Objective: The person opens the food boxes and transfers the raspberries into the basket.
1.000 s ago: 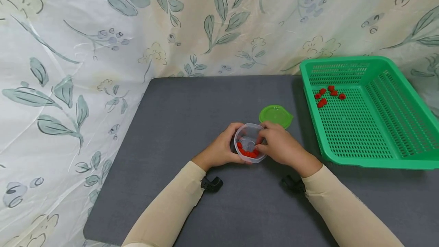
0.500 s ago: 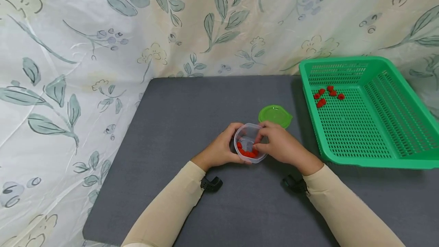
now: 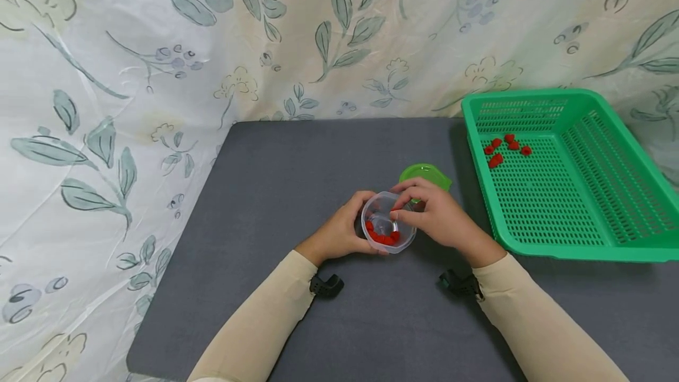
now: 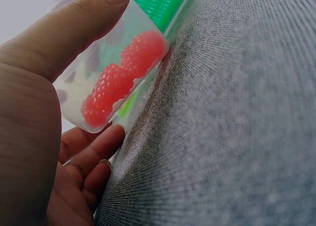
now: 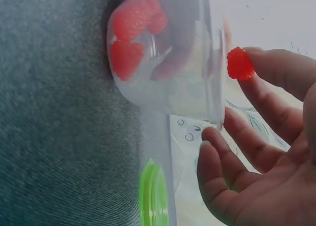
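Note:
My left hand [image 3: 345, 230] grips a clear plastic container [image 3: 405, 234] from its left side, thumb near me and fingers around the far side. Several red raspberries [image 4: 113, 85] lie along the bottom of the container, seen through its wall in the left wrist view. Between thumb and index finger, my right hand [image 3: 437, 214] pinches one raspberry [image 5: 240, 64], just above the container's rim in the right wrist view. The other fingers of that hand are loosely bent beside the rim. Behind the right hand lies a green lid [image 3: 427, 174], partly hidden by it.
A large green plastic basket [image 3: 567, 246] stands on the right of the dark grey table [image 3: 286, 175], with several raspberries [image 3: 495, 161] in its far left corner. A flower-patterned cloth [image 3: 339, 34] hangs behind and to the left of the table.
My right hand has come up from inside the container to its rim, a raspberry now showing between its fingertips. The left hand and container have barely moved.

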A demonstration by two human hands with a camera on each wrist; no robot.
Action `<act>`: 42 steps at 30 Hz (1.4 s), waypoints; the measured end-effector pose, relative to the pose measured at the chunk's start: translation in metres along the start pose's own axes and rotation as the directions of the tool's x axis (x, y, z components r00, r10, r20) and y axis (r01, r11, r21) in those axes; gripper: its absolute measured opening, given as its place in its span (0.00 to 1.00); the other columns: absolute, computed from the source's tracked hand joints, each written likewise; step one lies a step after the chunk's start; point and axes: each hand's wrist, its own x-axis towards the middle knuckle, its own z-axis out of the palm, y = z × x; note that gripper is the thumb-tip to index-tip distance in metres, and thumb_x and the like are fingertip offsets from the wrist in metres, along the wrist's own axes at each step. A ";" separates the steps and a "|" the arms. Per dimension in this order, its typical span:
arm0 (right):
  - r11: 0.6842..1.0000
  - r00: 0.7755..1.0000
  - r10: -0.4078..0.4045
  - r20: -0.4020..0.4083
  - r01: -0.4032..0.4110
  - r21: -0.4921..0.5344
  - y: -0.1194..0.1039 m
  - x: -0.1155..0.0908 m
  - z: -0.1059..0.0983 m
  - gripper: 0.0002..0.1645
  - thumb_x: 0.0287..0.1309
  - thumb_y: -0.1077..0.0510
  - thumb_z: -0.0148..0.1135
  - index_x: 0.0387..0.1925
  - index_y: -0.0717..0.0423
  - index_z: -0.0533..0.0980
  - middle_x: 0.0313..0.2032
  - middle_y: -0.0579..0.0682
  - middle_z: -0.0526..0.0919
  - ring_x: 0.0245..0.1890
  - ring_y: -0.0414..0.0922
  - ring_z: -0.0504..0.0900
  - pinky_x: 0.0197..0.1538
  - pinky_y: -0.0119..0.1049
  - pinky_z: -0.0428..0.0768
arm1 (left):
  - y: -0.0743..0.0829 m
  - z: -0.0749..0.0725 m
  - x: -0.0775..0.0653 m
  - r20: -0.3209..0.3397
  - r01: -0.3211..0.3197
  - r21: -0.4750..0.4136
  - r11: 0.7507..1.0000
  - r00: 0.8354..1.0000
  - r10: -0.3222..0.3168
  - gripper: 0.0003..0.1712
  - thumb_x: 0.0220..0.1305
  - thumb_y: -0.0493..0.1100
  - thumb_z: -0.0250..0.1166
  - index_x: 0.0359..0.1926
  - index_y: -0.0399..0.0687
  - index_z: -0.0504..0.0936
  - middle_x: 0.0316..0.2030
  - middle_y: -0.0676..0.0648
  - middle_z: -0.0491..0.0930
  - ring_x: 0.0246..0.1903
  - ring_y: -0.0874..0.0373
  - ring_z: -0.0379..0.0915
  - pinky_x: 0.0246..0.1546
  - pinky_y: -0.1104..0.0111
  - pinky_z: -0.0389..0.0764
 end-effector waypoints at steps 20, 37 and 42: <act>0.994 0.991 -0.053 -0.126 0.065 0.089 -0.032 -0.008 -0.018 0.04 0.68 0.62 0.77 0.38 0.49 0.88 0.58 0.49 0.83 0.61 0.49 0.79 0.50 0.38 0.82 | -0.003 -0.001 -0.002 -0.011 0.023 0.038 0.999 1.000 -0.023 0.58 0.49 0.41 0.91 0.77 0.50 0.67 0.66 0.48 0.75 0.63 0.56 0.73 0.68 0.61 0.73; 0.989 0.970 -0.059 -0.236 0.090 0.121 -0.048 -0.022 -0.055 0.04 0.68 0.70 0.73 0.41 0.61 0.88 0.58 0.51 0.82 0.57 0.50 0.79 0.43 0.30 0.84 | 0.000 0.000 -0.001 -0.019 0.013 0.044 0.999 1.000 -0.012 0.59 0.47 0.42 0.92 0.77 0.50 0.69 0.67 0.48 0.75 0.62 0.52 0.75 0.67 0.60 0.75; 0.994 0.957 0.002 -0.288 0.029 0.102 -0.050 -0.028 -0.072 0.03 0.70 0.68 0.73 0.43 0.62 0.87 0.59 0.51 0.83 0.60 0.47 0.77 0.44 0.29 0.82 | -0.001 0.001 0.001 -0.033 -0.005 0.043 0.999 0.999 0.006 0.60 0.44 0.38 0.93 0.76 0.44 0.69 0.66 0.42 0.76 0.61 0.46 0.76 0.66 0.54 0.76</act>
